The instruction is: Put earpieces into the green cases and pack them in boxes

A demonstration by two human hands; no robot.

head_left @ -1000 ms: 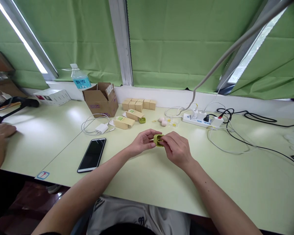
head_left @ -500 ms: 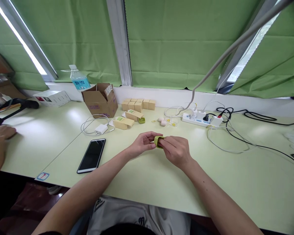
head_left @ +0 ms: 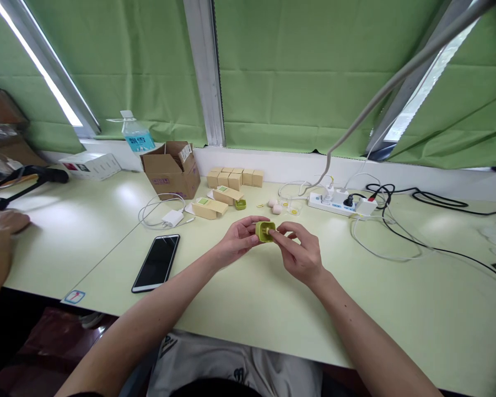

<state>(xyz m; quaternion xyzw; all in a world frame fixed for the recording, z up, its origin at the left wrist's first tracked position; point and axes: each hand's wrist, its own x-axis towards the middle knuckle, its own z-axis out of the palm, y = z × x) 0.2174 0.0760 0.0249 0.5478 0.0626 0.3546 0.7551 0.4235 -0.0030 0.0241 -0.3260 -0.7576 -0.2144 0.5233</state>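
Note:
Between the thumb and fingers of my left hand (head_left: pixel 238 238) is a small green open-topped case (head_left: pixel 259 234), its hollow turned toward my right side and up. A small pale-yellow part shows inside it. My right hand (head_left: pixel 301 253) has one fingertip reaching into the hollow; its other fingers are bent, with a gap between them, and I see nothing held there. Beyond my hands lie a second small green case (head_left: pixel 240 204), pale pink rounded pieces (head_left: pixel 276 209), a tiny yellow piece (head_left: pixel 260 205) and clear pieces with yellow centres (head_left: pixel 293 210).
Opened small tan boxes (head_left: pixel 209 208) lie before a row of closed ones (head_left: pixel 230 180). A cardboard carton (head_left: pixel 171 179), bottle (head_left: pixel 138 139), phone (head_left: pixel 156 263), white charger (head_left: pixel 172 218) and power strip (head_left: pixel 328 204) with cables surround the work area. Another person's hand (head_left: pixel 4 223) rests at far left.
The green case has turned so its hollow faces the camera more. My right fingers have drawn partly out of it and spread, leaving one fingertip inside.

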